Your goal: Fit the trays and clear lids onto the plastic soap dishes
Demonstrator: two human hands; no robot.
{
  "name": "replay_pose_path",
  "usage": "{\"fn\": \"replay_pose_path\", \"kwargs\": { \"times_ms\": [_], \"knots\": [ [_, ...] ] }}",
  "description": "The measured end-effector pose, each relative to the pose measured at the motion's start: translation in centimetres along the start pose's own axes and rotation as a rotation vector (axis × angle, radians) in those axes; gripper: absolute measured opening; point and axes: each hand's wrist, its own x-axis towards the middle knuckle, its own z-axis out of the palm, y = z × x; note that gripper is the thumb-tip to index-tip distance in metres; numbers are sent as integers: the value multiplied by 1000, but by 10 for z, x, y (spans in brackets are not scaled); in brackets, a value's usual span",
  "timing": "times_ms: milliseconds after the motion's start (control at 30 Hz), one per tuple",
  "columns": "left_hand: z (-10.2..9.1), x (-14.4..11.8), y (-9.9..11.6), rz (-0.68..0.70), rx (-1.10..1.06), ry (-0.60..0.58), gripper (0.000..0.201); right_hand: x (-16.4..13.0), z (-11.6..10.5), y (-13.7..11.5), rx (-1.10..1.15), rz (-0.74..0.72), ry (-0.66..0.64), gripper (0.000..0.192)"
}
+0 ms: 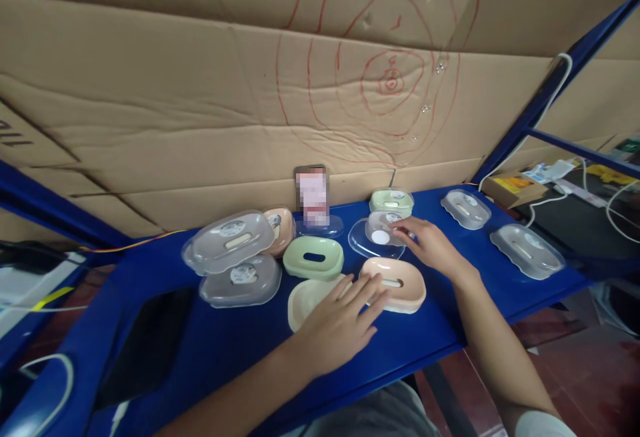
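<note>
No writing can be read: the round stickers on the clear lids are too small to make out, the upright card (311,195) against the cardboard wall (150,123) is blurred, and the wall carries only red scribbled rings (390,83).

The left hand (340,320) lies flat on the blue counter (230,350), fingers spread and holding nothing; its fingertips touch the near edge of the peach dish (400,283) and its palm covers part of the cream dish (303,298).

The right hand (427,243) reaches over the peach dish, its grip loosely open, fingertips resting on a small clear lid (383,229) that sits on a clear tray (363,240). Whether it pinches the lid cannot be told.

A green dish (313,257) stands just left of the tray, and another green one (391,201) behind it.
</note>
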Motion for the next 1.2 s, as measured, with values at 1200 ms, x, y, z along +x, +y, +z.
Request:
{"fn": "replay_pose_path", "kwargs": {
  "times_ms": [1200],
  "knots": [
    [19, -4, 50, -36, 98, -10, 41, -16, 23, -17, -411, 222, -198, 40]
  ]
}}
